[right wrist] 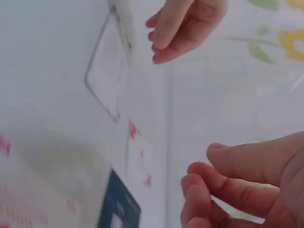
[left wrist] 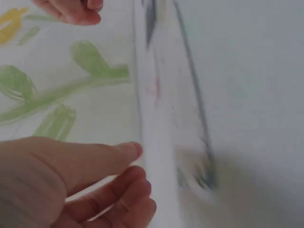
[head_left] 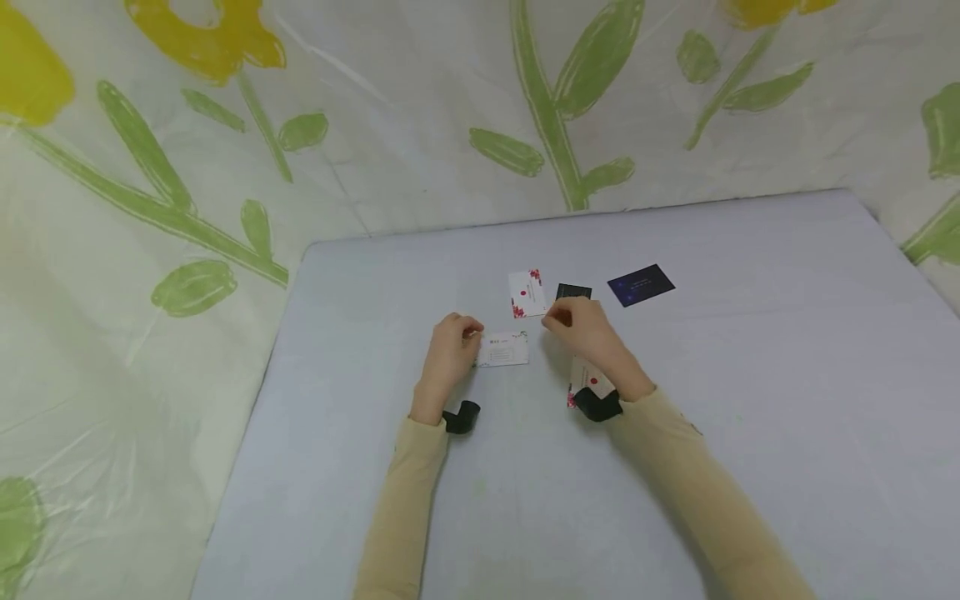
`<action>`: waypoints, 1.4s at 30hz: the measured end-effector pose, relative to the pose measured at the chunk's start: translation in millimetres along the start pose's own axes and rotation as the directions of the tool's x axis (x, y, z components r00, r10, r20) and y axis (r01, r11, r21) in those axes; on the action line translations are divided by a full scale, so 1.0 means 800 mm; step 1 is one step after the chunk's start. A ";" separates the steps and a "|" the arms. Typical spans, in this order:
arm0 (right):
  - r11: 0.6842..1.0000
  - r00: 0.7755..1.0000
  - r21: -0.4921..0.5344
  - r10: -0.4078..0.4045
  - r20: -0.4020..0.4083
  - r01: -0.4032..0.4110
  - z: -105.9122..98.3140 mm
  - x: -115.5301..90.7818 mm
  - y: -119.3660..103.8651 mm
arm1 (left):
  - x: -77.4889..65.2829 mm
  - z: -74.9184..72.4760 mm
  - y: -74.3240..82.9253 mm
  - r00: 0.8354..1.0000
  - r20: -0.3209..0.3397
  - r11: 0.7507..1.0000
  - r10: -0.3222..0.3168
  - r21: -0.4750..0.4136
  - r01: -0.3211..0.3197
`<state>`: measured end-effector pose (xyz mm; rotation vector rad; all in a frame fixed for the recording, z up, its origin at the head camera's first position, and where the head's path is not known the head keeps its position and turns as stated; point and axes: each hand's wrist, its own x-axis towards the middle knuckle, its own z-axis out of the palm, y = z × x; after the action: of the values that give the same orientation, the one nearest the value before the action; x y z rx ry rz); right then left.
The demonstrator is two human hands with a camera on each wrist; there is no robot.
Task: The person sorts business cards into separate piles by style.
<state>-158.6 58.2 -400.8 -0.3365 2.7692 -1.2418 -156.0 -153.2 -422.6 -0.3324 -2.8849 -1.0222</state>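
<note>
My left hand [head_left: 448, 348] hovers at the left end of a white business card [head_left: 504, 349] with a fine patterned border, overlapping it in the head view. Its thumb and fingers are loosely bent with nothing between them, as the left wrist view shows. Over the table to the right is my right hand [head_left: 588, 332], its thumb and fingers [right wrist: 195, 187] loosely curled and holding nothing. Behind that hand lies a black card [head_left: 573, 291], partly hidden by it. A white card with red flowers [head_left: 527, 294] lies beyond the hands. Below the right wrist, another red-flowered white card [head_left: 587, 380] is partly covered.
A dark blue card [head_left: 641, 285] lies farther right on the pale table [head_left: 750, 333]. Past the table's back edge hangs a white sheet [head_left: 420, 100] with yellow flowers and green leaves. Black wrist mounts [head_left: 462, 417] sit at both cuffs.
</note>
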 end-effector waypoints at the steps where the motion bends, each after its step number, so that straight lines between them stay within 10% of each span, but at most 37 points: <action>1: 1.000 1.000 -0.009 0.007 -0.011 -0.007 -0.008 -0.007 0.002 | 0.000 0.000 0.006 0.999 0.003 0.999 0.042 -0.012 -0.042; 4: 0.993 0.998 -0.100 0.070 0.005 -0.069 -0.028 -0.027 0.006 | 0.005 0.006 0.027 0.978 0.061 0.979 0.199 -0.064 -0.195; 9: 0.934 0.978 -0.319 0.196 0.078 -0.162 -0.039 -0.058 0.010 | 0.016 0.028 0.064 0.886 0.243 0.918 0.395 -0.118 -0.378; 17: 0.870 0.979 -0.466 0.200 0.042 -0.158 -0.008 -0.083 0.003 | 0.032 0.068 0.093 0.728 0.477 0.838 0.492 -0.035 -0.544; 23: 0.828 0.984 -0.537 0.173 -0.029 -0.161 0.022 -0.088 -0.003 | 0.038 0.085 0.095 0.642 0.547 0.773 0.537 -0.015 -0.634; 29: 0.769 0.987 -0.619 0.136 -0.083 -0.158 0.035 -0.092 -0.004 | 0.034 0.085 0.093 0.638 0.557 0.767 0.531 0.004 -0.642; 35: 0.796 0.965 -0.566 0.264 0.002 -0.217 0.025 -0.086 -0.003 | 0.028 0.075 0.086 0.654 0.543 0.750 0.527 0.065 -0.659; 42: 0.846 0.953 -0.506 0.269 0.136 -0.167 0.005 -0.083 0.007 | 0.021 0.062 0.070 0.750 0.539 0.868 0.383 0.067 -0.492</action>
<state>-94.5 74.4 -408.5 -0.1551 2.8015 -0.4112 -159.0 -76.9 -424.6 -1.3878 -3.0435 -0.6049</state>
